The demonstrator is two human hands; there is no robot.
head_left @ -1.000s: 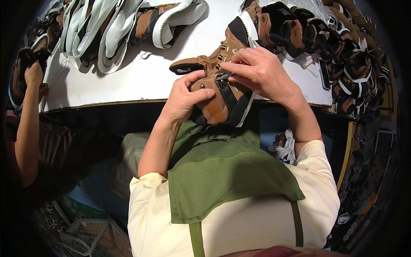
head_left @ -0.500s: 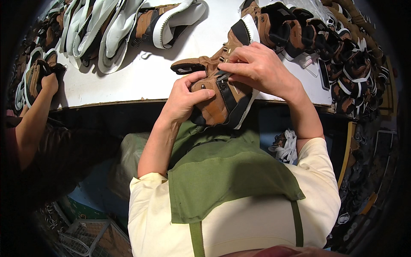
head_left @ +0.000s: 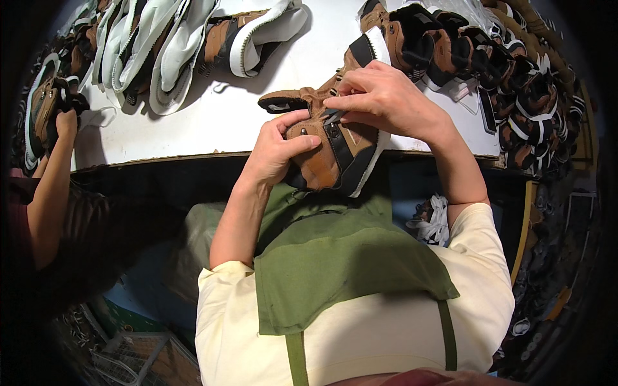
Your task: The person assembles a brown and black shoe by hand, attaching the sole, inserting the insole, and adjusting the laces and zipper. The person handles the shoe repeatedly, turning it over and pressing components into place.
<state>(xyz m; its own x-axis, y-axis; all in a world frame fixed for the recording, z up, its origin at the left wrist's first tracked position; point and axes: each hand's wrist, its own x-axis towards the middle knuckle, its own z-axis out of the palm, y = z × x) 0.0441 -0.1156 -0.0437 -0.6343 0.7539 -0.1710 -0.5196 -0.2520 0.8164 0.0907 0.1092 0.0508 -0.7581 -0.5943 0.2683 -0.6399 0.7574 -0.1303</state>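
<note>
A brown and black shoe upper (head_left: 323,164), with a white lining edge, is held over the table's front edge. My left hand (head_left: 280,148) grips its near left side, thumb on the brown leather and fingers behind. The tongue sticks out to the left above that hand. My right hand (head_left: 386,103) is closed in a pinch over the eyelet row. Between its fingertips and the upper shows a small, thin grey pointed piece (head_left: 334,117); its kind is hard to make out, as the fingers partly cover it.
Several uppers with white linings (head_left: 168,71) lie at the table's (head_left: 193,138) back left. More brown and black uppers (head_left: 444,45) are heaped along the right, beside a dark phone-like slab (head_left: 487,110). At far left, a co-worker's hand (head_left: 66,123) holds another upper.
My right fingertips have shifted slightly left along the eyelets; my left hand keeps its grip. At far left, the co-worker's hand and upper have moved a little further left.
</note>
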